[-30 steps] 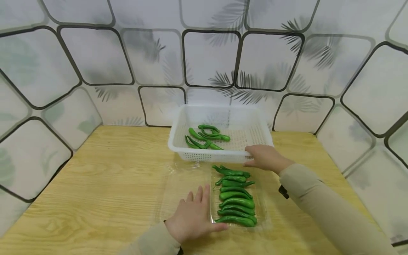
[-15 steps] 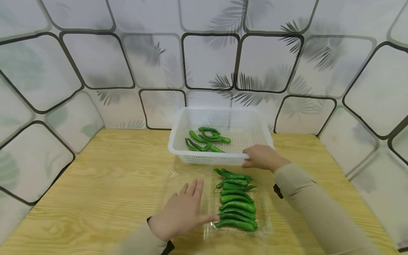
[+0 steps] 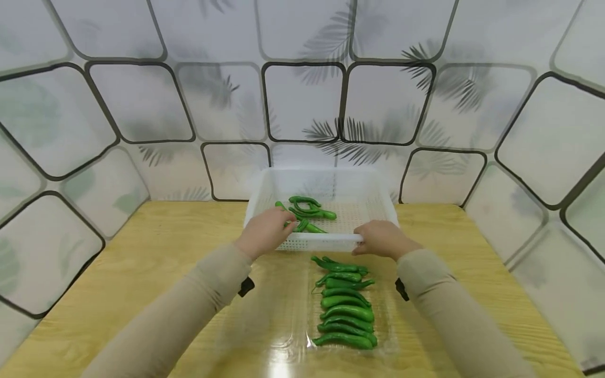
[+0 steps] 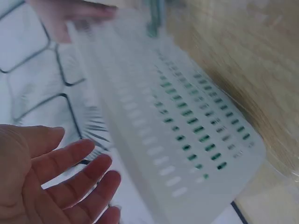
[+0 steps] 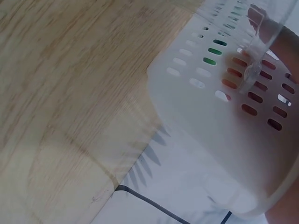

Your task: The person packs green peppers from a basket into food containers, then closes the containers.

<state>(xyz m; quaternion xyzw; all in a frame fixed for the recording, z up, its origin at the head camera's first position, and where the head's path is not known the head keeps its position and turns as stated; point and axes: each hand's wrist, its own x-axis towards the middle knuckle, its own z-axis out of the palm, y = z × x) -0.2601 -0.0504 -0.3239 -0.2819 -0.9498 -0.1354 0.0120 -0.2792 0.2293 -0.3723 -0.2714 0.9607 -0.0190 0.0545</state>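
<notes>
A white perforated plastic basket (image 3: 326, 241) stands at the back of the table with several green chili peppers (image 3: 309, 212) inside. My right hand (image 3: 384, 239) grips its front rim on the right; in the right wrist view, fingers (image 5: 280, 49) show through the holes of the basket wall. At the rim's left end is my left hand (image 3: 267, 228), and the left wrist view shows its fingers (image 4: 74, 186) spread and apart from the basket wall (image 4: 187, 130). In front, several green chilies (image 3: 347, 312) lie in a row in one half of a clear plastic clamshell box (image 3: 385, 336).
The clamshell's other half (image 3: 283, 310) lies flat to the left of the chili row, under the left forearm. Wallpaper (image 3: 302, 100) with dark outlines and leaf prints rises behind the wooden table (image 3: 156, 252) and along both sides.
My left hand has left the clear box and moved up and forward to the basket's front left rim. My right hand keeps hold of the rim. The head view has tilted slightly upward.
</notes>
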